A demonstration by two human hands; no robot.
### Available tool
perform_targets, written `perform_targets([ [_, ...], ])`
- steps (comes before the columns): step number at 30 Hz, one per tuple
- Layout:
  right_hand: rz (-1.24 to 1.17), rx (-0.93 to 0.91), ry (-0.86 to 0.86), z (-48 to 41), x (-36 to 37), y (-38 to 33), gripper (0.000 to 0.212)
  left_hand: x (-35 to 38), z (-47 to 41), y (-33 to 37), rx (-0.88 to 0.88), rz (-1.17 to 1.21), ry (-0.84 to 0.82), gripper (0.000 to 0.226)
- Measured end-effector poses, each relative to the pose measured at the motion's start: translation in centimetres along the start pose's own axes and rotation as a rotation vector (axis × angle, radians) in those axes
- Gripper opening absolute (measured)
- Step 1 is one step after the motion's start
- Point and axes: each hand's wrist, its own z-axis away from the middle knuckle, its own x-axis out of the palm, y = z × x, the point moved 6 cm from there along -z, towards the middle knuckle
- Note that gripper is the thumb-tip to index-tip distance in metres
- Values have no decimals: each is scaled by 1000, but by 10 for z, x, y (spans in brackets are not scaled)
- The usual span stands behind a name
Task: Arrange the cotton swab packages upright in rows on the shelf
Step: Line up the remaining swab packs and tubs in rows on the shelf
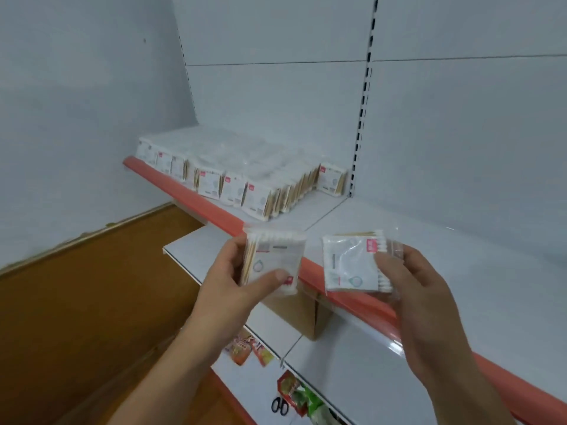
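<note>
**Left hand (227,280) and right hand (429,308) each hold one swab package**

Left thumb and fingers grip the upright package (276,259). Right fingers pinch the sideways package (349,262) at its right edge. Both are over the red front edge of the shelf (445,234); standing rows (245,179) fill its far left part.

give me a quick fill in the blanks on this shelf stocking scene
1. The left hand holds one package; the ____ hand holds the other package.
2. The stocked rows stand to the ____ of the slotted upright.
3. Low in the view, beside colourful packets, lie black-handled ____.

Missing words: right, left, scissors.
</note>
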Motion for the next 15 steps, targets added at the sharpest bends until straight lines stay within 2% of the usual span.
perform_targets([
  [9, 135, -84, 99, -88, 52, 2, 16, -18, -133, 16, 72, 165, -121, 61],
  [15, 417, -147, 263, -143, 69, -3, 14, -22, -217, 37, 165, 223, -286, 57],
])
